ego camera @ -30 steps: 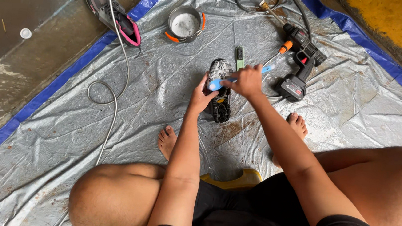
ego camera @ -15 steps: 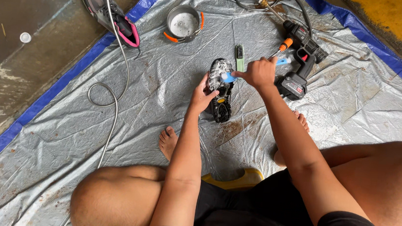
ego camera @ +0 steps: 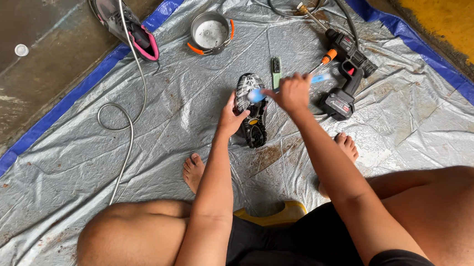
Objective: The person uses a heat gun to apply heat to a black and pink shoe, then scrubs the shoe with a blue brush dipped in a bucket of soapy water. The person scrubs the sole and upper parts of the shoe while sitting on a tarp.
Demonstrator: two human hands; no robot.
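I see my left hand gripping the side of the upturned shoe, which lies sole-up on the silver tarp; my right hand is clenched around a blue brush, its head touching the sole; a cordless spray gun lies just beside, a metal pot farther off.

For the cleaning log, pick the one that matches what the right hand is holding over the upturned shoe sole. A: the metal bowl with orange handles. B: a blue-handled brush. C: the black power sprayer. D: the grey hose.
B: the right hand grips a blue-handled brush with its head on the shoe sole, which the left hand steadies; the sprayer lies untouched beside them.
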